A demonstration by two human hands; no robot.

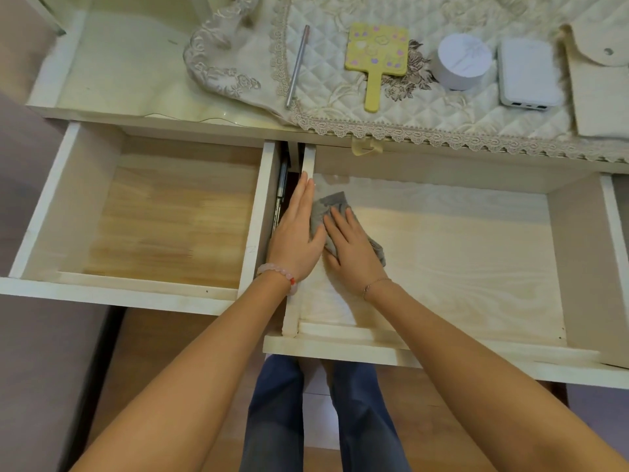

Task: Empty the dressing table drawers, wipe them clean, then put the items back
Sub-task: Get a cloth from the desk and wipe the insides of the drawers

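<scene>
Both drawers are pulled out and both look emptied. The left drawer (163,226) shows its bare wood floor, and the right drawer (459,260) has a pale whitish floor.

The grey cloth (328,202) is in the right drawer, way over at the 9 o'clock side, just beside the drawer's left wall. The right hand (352,247) lies flat on top of it, fingers straight and a bit spread, pressing it down rather than grabbing it. The cloth sticks out from under that hand at about 11 o'clock, past the fingertips, with a smaller bit showing at 4 o'clock by the heel of the palm.

The left hand (297,233) is relaxed too, fingers straight and together, resting along the top of that same left wall. Its thumb side is right up against the cloth's edge.

Up on the tabletop at 12 o'clock, on the lace cover (374,110), sit a thin metal stick (297,66), a yellow hand mirror (377,52), a round white box (463,61) and a white power bank (527,76).
</scene>
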